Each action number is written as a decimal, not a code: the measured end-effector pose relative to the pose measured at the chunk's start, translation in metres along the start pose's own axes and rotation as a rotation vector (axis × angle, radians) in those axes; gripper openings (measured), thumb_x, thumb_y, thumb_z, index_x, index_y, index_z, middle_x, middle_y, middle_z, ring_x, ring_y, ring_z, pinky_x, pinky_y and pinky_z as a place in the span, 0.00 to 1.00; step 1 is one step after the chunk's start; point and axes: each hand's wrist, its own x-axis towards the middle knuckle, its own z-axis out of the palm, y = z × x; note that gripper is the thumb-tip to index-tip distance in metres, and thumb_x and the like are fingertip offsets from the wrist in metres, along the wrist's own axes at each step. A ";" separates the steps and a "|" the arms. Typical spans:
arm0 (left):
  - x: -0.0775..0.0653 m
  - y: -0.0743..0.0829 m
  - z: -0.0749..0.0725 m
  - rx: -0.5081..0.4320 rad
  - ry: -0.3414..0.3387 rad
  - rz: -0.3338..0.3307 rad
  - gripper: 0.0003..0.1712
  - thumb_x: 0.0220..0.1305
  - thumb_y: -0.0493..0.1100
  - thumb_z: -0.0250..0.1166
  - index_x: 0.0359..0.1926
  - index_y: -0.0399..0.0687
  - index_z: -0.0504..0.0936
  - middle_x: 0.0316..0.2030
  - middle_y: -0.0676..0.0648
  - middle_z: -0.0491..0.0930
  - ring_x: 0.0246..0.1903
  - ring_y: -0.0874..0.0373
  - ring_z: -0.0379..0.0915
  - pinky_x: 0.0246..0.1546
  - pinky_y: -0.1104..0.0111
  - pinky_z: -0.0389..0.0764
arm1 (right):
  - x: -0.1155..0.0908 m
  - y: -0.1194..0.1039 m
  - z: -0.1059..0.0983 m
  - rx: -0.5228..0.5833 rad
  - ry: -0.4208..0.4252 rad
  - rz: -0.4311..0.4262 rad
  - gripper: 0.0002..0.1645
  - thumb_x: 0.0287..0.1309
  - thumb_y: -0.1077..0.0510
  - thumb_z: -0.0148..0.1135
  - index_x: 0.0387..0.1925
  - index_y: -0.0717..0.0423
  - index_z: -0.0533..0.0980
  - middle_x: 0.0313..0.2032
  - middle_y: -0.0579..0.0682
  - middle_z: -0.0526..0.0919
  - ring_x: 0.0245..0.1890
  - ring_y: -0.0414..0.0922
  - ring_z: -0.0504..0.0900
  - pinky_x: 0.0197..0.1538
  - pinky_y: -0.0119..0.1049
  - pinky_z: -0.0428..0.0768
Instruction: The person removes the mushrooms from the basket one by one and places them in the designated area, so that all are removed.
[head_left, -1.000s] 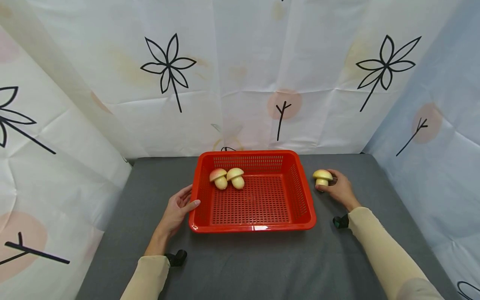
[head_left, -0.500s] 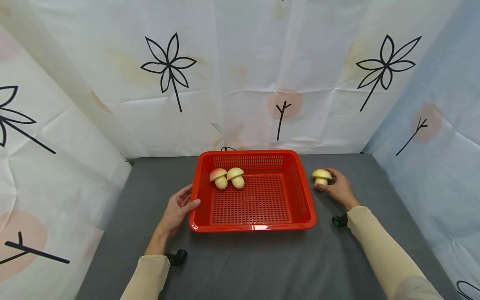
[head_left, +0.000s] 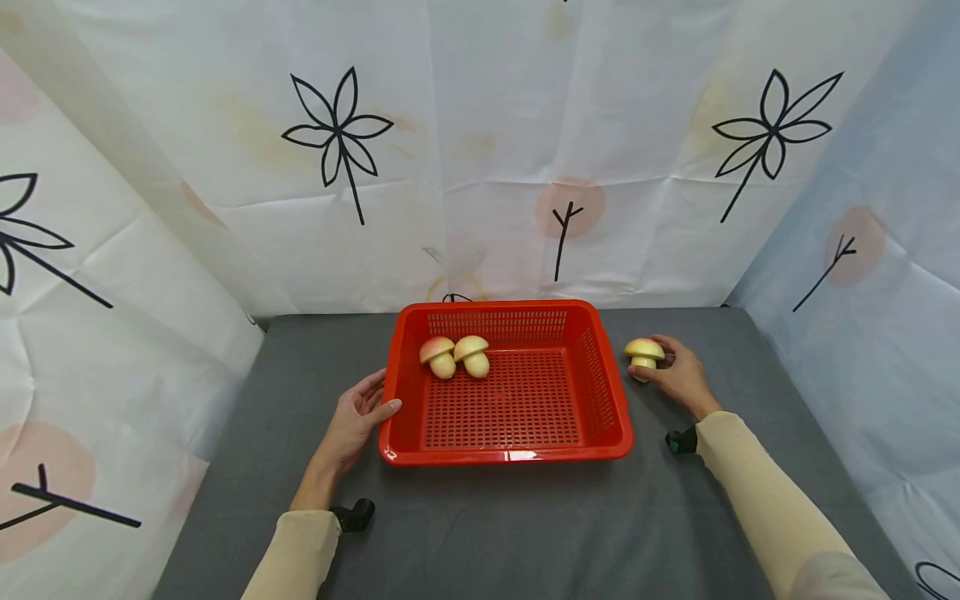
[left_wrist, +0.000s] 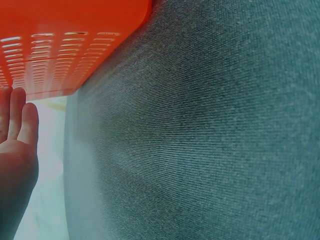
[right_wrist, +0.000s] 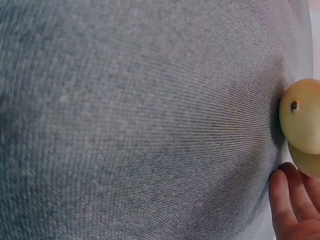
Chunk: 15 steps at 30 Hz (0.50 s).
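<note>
In the head view, my left hand [head_left: 356,421] holds the left side of a red plastic basket [head_left: 506,456], thumb over the rim and fingers against the outside wall. Its fingers [left_wrist: 29,122] look straight in the left wrist view, and the thumb is not seen there. Two toy mushrooms with pale stems, one with a reddish cap [head_left: 437,348] and one with a yellowish cap [head_left: 471,347], lie side by side inside. Right of the basket, my right hand [head_left: 681,379] grips a third toy mushroom [head_left: 643,348] between thumb and fingers. A small dark hole marks its stem end [right_wrist: 302,117].
A dark grey cloth [head_left: 510,533] covers the table. White printed curtains [head_left: 487,167] stand behind it and on both sides. A thin black loop [head_left: 456,297] shows at the back edge, behind the basket.
</note>
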 end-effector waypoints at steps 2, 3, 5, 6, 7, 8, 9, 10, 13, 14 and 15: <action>0.000 0.000 0.000 -0.003 0.000 0.001 0.38 0.68 0.30 0.63 0.75 0.31 0.58 0.70 0.30 0.63 0.60 0.56 0.70 0.58 0.76 0.75 | 0.000 0.001 -0.001 0.008 0.004 0.000 0.53 0.60 0.49 0.73 0.75 0.68 0.56 0.68 0.73 0.65 0.62 0.67 0.71 0.56 0.61 0.75; 0.000 0.000 0.000 -0.004 -0.001 0.002 0.38 0.68 0.29 0.63 0.75 0.31 0.58 0.70 0.30 0.63 0.60 0.55 0.70 0.58 0.75 0.75 | 0.000 0.001 -0.001 0.010 0.006 0.001 0.53 0.60 0.49 0.73 0.75 0.68 0.56 0.68 0.73 0.65 0.62 0.68 0.70 0.56 0.61 0.75; 0.001 0.000 0.000 -0.007 -0.003 0.001 0.38 0.68 0.29 0.63 0.75 0.31 0.58 0.70 0.30 0.63 0.61 0.55 0.70 0.58 0.75 0.75 | 0.000 0.001 -0.002 0.018 0.008 0.004 0.53 0.60 0.48 0.73 0.75 0.67 0.56 0.68 0.73 0.64 0.63 0.68 0.69 0.57 0.62 0.75; 0.001 0.000 0.000 -0.006 -0.003 0.002 0.38 0.68 0.29 0.63 0.75 0.31 0.58 0.70 0.30 0.63 0.61 0.54 0.70 0.58 0.75 0.75 | 0.000 0.002 -0.003 0.019 0.009 0.009 0.53 0.61 0.48 0.73 0.75 0.67 0.56 0.68 0.73 0.63 0.64 0.68 0.69 0.57 0.62 0.75; 0.001 0.000 0.000 -0.005 -0.004 0.003 0.38 0.68 0.29 0.63 0.75 0.31 0.58 0.70 0.30 0.63 0.61 0.54 0.70 0.58 0.75 0.75 | 0.000 0.002 -0.004 0.023 0.009 0.012 0.53 0.61 0.48 0.72 0.75 0.67 0.56 0.69 0.73 0.63 0.64 0.68 0.68 0.58 0.63 0.75; 0.001 0.000 0.000 -0.004 -0.005 0.004 0.38 0.68 0.29 0.63 0.75 0.31 0.58 0.70 0.30 0.63 0.62 0.53 0.70 0.58 0.75 0.75 | 0.000 0.001 -0.005 0.023 0.009 0.016 0.53 0.61 0.47 0.72 0.76 0.67 0.55 0.69 0.73 0.63 0.65 0.68 0.68 0.59 0.63 0.74; 0.000 0.001 0.000 -0.001 -0.006 0.004 0.38 0.68 0.29 0.63 0.75 0.30 0.57 0.70 0.30 0.63 0.62 0.53 0.70 0.58 0.75 0.75 | 0.000 0.001 -0.006 0.024 0.011 0.019 0.54 0.61 0.47 0.72 0.76 0.66 0.55 0.69 0.73 0.62 0.66 0.68 0.67 0.59 0.63 0.74; 0.000 0.001 0.000 0.001 -0.007 0.005 0.38 0.68 0.30 0.63 0.75 0.30 0.57 0.70 0.30 0.63 0.62 0.54 0.70 0.58 0.75 0.75 | 0.000 0.001 -0.007 0.027 0.013 0.021 0.54 0.61 0.46 0.72 0.76 0.66 0.54 0.69 0.73 0.62 0.66 0.68 0.67 0.60 0.64 0.73; 0.000 0.001 0.001 0.003 -0.007 0.006 0.38 0.68 0.30 0.63 0.75 0.30 0.57 0.70 0.30 0.62 0.61 0.55 0.70 0.58 0.76 0.74 | 0.000 -0.003 -0.012 0.018 0.024 0.012 0.54 0.61 0.46 0.72 0.76 0.65 0.54 0.69 0.73 0.63 0.67 0.68 0.66 0.60 0.64 0.72; 0.000 0.001 0.001 0.002 -0.006 0.005 0.38 0.68 0.30 0.63 0.75 0.30 0.57 0.70 0.30 0.63 0.61 0.56 0.70 0.58 0.76 0.75 | 0.000 -0.004 -0.014 0.012 0.031 0.001 0.54 0.61 0.46 0.72 0.76 0.65 0.55 0.69 0.73 0.63 0.66 0.68 0.66 0.60 0.64 0.72; 0.000 0.000 0.000 0.001 -0.005 0.006 0.38 0.68 0.30 0.63 0.75 0.30 0.57 0.70 0.30 0.63 0.61 0.56 0.70 0.58 0.75 0.75 | -0.001 -0.006 -0.015 0.009 0.038 -0.012 0.54 0.61 0.46 0.72 0.76 0.65 0.55 0.69 0.73 0.63 0.66 0.68 0.66 0.60 0.65 0.72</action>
